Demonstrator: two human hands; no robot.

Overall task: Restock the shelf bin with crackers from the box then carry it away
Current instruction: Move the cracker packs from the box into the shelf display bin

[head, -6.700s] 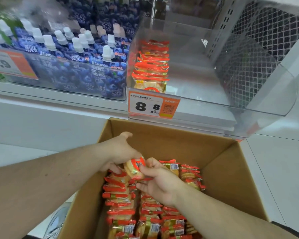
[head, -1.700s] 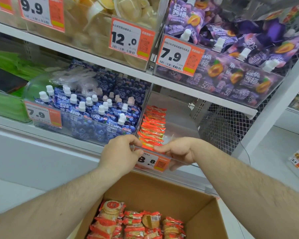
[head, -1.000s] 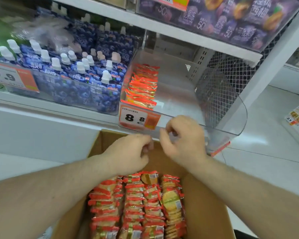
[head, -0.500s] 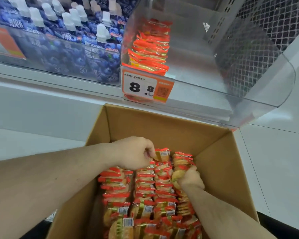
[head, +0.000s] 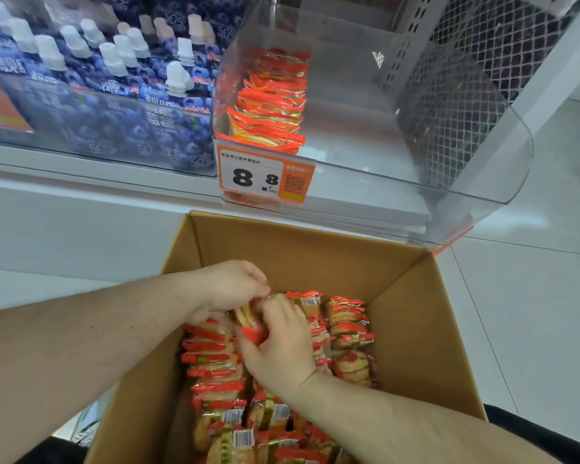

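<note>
Gripping one cracker packet [head: 248, 324] together, both hands [head: 235, 286] [head: 282, 343] reach into the cardboard box [head: 416, 329] of packets. Far, the clear shelf bin [head: 466, 182] holds a single row [head: 270, 105] at its left.

Both my hands inside the box [head: 412, 316]: left hand [head: 230, 289] and right hand [head: 282, 343] pinch cracker packs [head: 248, 321] together. Beyond the box, the shelf bin [head: 482, 162] holds one cracker row [head: 270, 105] behind its price tag [head: 265, 177].
</note>
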